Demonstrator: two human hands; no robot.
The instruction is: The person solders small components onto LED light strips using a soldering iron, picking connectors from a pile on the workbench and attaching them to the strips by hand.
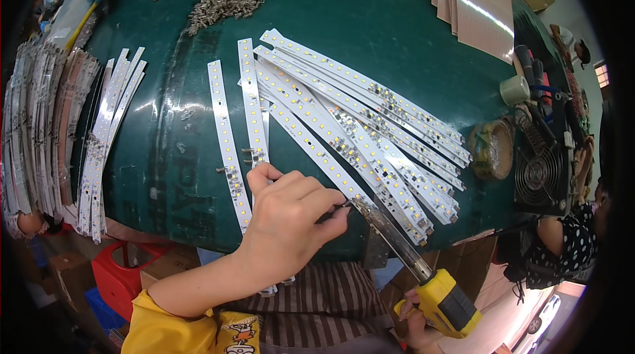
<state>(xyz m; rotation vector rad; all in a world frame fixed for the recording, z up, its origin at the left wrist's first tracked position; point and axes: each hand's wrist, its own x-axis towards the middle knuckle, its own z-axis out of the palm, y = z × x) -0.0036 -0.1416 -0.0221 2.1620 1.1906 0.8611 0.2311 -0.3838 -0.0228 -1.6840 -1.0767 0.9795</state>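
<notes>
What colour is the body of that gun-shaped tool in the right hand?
The tool's body is yellow with dark panels, shown in the head view.

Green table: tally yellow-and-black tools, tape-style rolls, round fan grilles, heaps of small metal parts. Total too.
Yellow-and-black tool, in the right hand: 1
Rolls, one small pale roll and one wider yellowish roll: 2
Round fan grille: 1
Heap of small metal parts: 1
Total: 5
</notes>
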